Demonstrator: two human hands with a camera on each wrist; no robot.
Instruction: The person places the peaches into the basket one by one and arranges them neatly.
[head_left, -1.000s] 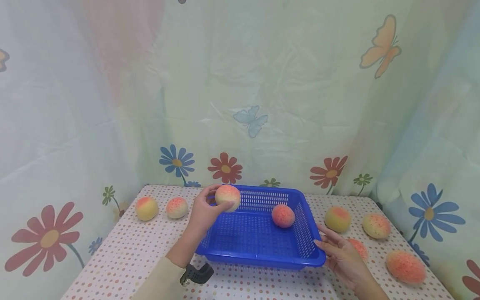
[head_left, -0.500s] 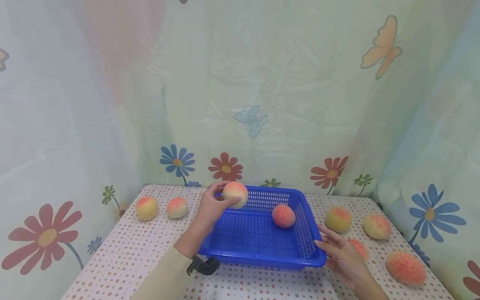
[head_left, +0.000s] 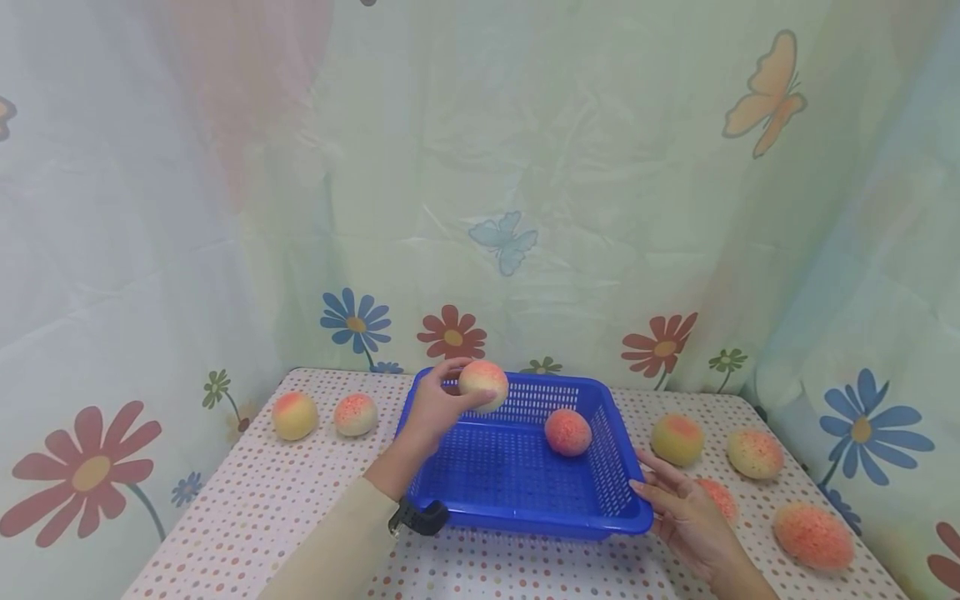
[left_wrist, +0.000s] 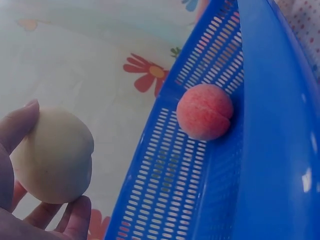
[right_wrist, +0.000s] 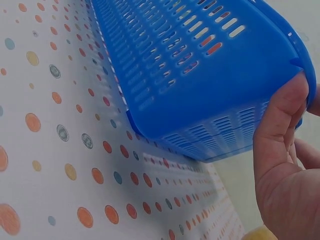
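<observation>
In the head view my left hand [head_left: 438,404] holds a cream-and-pink peach [head_left: 484,386] over the left back part of a blue plastic basket [head_left: 517,522]. The left wrist view shows the peach's pale side [left_wrist: 55,155] between thumb and fingers, apart from the basket. A redder peach [head_left: 567,432] lies inside the basket, toward its right side. My right hand [head_left: 686,517] grips the basket's rim at the right front corner. In the right wrist view, the hand [right_wrist: 287,155] has a digit pressed up under the rim; the other fingers are partly cut off.
Left of the basket lie a yellow peach [head_left: 294,416] and a speckled peach [head_left: 356,415]. On the right are a yellow-green peach [head_left: 678,439], a speckled one [head_left: 755,454], a large red one [head_left: 813,536], and one [head_left: 720,498] partly behind my right hand. A dotted cloth [head_left: 247,517] covers the table.
My left hand has moved right and slightly away from me, carrying the peach farther over the basket. The right hand and the basket have stayed in place.
</observation>
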